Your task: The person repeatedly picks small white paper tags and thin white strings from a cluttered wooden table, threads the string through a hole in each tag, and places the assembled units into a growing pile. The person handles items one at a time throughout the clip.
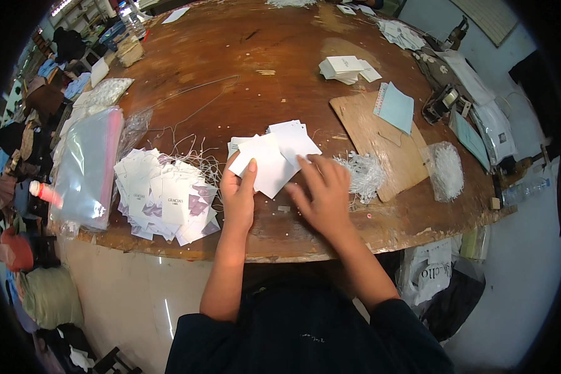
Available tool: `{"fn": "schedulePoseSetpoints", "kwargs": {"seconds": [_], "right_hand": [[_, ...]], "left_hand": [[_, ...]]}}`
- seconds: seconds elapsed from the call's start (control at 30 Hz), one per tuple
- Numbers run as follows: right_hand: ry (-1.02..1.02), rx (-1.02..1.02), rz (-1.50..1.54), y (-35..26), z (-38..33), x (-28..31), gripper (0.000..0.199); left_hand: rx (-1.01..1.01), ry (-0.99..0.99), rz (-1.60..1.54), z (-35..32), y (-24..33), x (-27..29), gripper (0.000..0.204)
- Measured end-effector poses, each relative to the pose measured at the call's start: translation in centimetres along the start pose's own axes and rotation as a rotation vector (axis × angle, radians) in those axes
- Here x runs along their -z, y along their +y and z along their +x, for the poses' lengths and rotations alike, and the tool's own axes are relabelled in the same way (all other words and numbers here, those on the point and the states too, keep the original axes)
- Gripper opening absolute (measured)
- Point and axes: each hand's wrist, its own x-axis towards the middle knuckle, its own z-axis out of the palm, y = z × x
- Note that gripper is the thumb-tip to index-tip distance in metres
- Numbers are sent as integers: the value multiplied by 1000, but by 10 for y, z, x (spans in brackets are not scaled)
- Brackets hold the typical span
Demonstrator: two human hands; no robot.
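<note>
Near the front middle of the wooden table (pixel 280 240), my left hand (pixel 238 199) grips blank white tag cards (pixel 258 156), its thumb pressed on the top one. More white cards (pixel 295 140) fan out beyond them; whether these are held too I cannot tell. My right hand (pixel 327 193) is at their right, fingers spread, one fingertip at the cards' edge. To the left lies a loose heap of printed hang tags (pixel 162 196), with white strings (pixel 196 159) tangled behind it. A bunch of white tag strings (pixel 364 174) lies just right of my right hand.
Clear plastic bags (pixel 87 168) lie at the left edge. On the right are a thin wooden board (pixel 396 162) with a light-blue notebook (pixel 395 108), and a bagged string bundle (pixel 445 171). A card stack (pixel 341 68) stands farther back. Thin wire (pixel 196 93) crosses the table.
</note>
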Motion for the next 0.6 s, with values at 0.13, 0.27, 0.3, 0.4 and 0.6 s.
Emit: {"fn": "schedulePoseSetpoints", "kwargs": {"seconds": [0.13,0.27,0.3,0.4,0.6], "right_hand": [[-4,-137,-251,52,8,23,26],[-153,-226,-457,89,12,35,19],[-209,-233,-500,93,12,33,18],[-326,-272,-590,98,13,26,14],[-51,-311,-250,107,7,30,9]], "left_hand": [[-24,-15,78,2,-1,4,43],[-24,-59,68,1,-4,3,43],[-13,-56,78,1,-4,3,43],[-7,-66,96,1,-4,4,43],[13,-56,98,-1,0,6,42]]}}
